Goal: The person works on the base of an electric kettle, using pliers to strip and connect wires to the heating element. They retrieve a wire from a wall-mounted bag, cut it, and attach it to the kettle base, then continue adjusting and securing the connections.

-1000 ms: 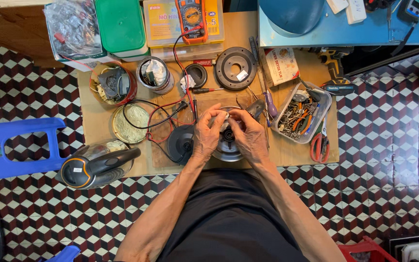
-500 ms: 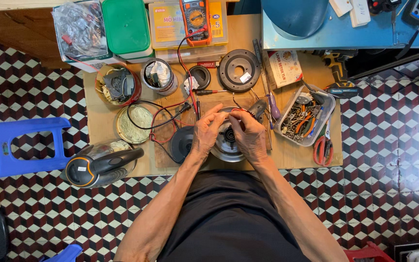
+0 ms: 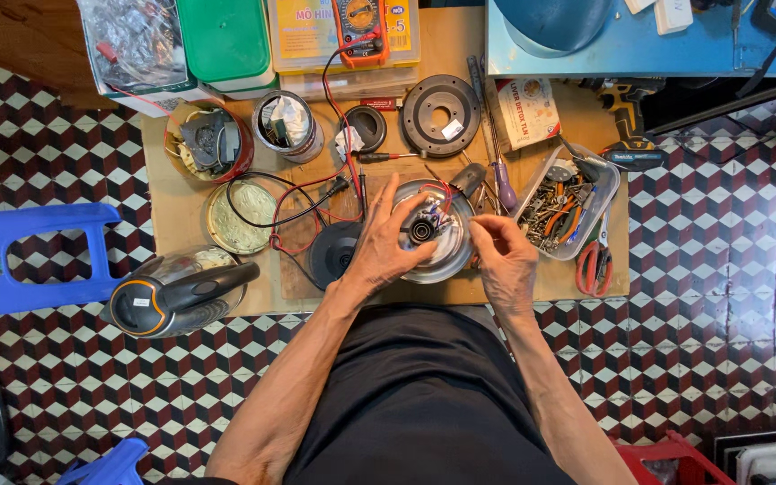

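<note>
A round shiny metal kettle base point(image 3: 446, 256) lies on the low wooden table point(image 3: 163, 193), with a black round connector and red wires at its middle. My left hand point(image 3: 386, 242) rests on its left side, thumb and fingers touching the black connector. My right hand point(image 3: 503, 260) is at its right edge with fingertips pinched together; whether it holds a small part I cannot tell. A black round cover point(image 3: 332, 253) lies just left of my left hand.
A glass kettle with black handle point(image 3: 177, 292) lies at the table's left front. Behind are a multimeter point(image 3: 361, 27) with red and black leads, tins of parts point(image 3: 208, 142), a black ring point(image 3: 442, 115), screwdrivers point(image 3: 496, 153), a tray of tools point(image 3: 563, 202), red pliers point(image 3: 595, 262). A blue stool point(image 3: 20, 260) stands left.
My hands, close together over the metal base before, have come apart: the right hand drew back to the right edge while the left stays on the connector.
</note>
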